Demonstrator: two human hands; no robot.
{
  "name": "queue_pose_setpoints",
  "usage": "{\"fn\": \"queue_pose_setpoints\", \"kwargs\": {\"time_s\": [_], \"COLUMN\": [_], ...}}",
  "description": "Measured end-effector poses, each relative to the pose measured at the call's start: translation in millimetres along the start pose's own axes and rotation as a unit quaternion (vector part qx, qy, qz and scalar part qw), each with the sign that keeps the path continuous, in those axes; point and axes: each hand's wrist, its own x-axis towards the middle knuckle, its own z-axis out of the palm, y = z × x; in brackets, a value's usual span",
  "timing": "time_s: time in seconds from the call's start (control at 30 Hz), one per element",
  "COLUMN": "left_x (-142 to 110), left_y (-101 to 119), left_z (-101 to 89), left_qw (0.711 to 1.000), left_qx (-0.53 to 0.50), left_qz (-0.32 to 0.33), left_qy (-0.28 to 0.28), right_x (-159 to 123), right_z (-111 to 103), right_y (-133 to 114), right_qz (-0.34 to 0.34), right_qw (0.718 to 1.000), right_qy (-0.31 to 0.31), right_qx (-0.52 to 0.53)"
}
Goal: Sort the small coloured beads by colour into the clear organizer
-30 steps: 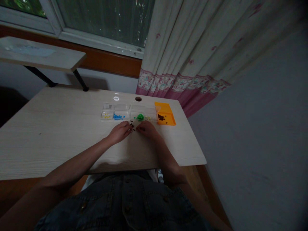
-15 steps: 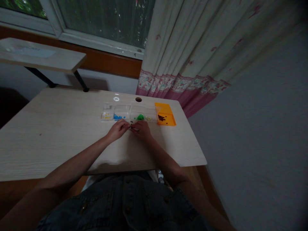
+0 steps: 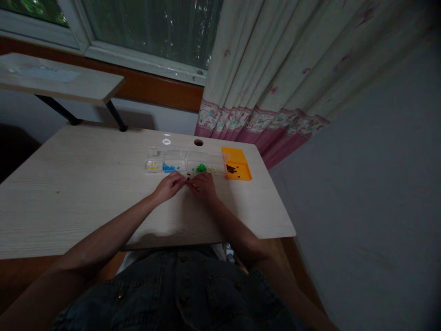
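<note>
Blue pieces point(image 3: 169, 168) lie in a clear case point(image 3: 175, 155) beyond the left hand point(image 3: 168, 186); small dark pieces point(image 3: 188, 177) sit on the tabletop point(image 3: 103, 170) beside both hands' fingertips, whether clamped or apart I cannot tell; past the right hand point(image 3: 204, 187), an orange box point(image 3: 245, 172) holds brown pieces point(image 3: 231, 169)

The left hand point(image 3: 169, 186) and right hand point(image 3: 204, 186) meet just in front of the clear boxes point(image 3: 186, 162), perhaps pinching something small; the orange box point(image 3: 237, 164) sits at their right end.
</note>
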Motion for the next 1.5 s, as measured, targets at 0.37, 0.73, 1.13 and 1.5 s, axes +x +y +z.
{"fn": "queue_pose_setpoints", "kwargs": {"time_s": [0.37, 0.73, 1.13, 1.5], "left_x": [-5, -4, -6, -6], "left_y": [4, -11, 2, -1], "left_z": [-10.2, -21.6, -20.4, -15.3], "left_qw": [0.996, 0.996, 0.982, 0.983], "left_qx": [0.087, 0.093, 0.178, 0.175], "left_qz": [-0.014, 0.001, 0.001, -0.003], "left_qy": [0.024, -0.011, -0.067, -0.047], "right_x": [-17, -26, -3, -5], "right_z": [-69, -67, -13, 4], "right_y": [90, 103, 33, 8], "right_qz": [0.334, 0.343, 0.06, -0.032], "right_qw": [0.918, 0.907, 0.995, 0.996], "right_qy": [0.155, 0.178, 0.069, -0.077], "right_qx": [-0.145, -0.168, -0.047, -0.022]}}
